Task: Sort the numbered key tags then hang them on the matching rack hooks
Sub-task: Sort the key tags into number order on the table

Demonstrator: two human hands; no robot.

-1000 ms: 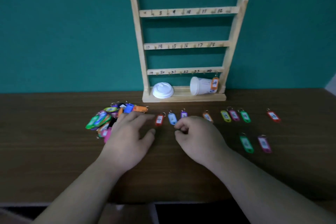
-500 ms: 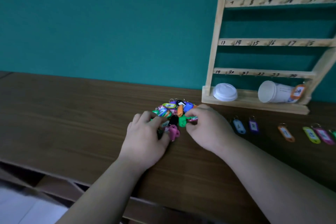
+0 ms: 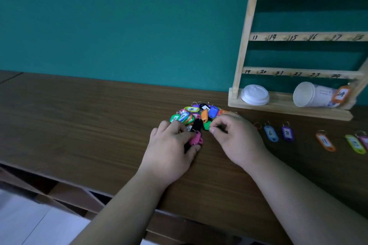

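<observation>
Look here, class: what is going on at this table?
A person is sorting a pile of key tags. At its edge the left hand pinches a pink tag and the right hand pinches the ring of a green tag. A row of tags lies to the right; one orange tag hangs on the rack.

Open tabletop left of tag pile; rack, tipped cup right-rear.
</observation>
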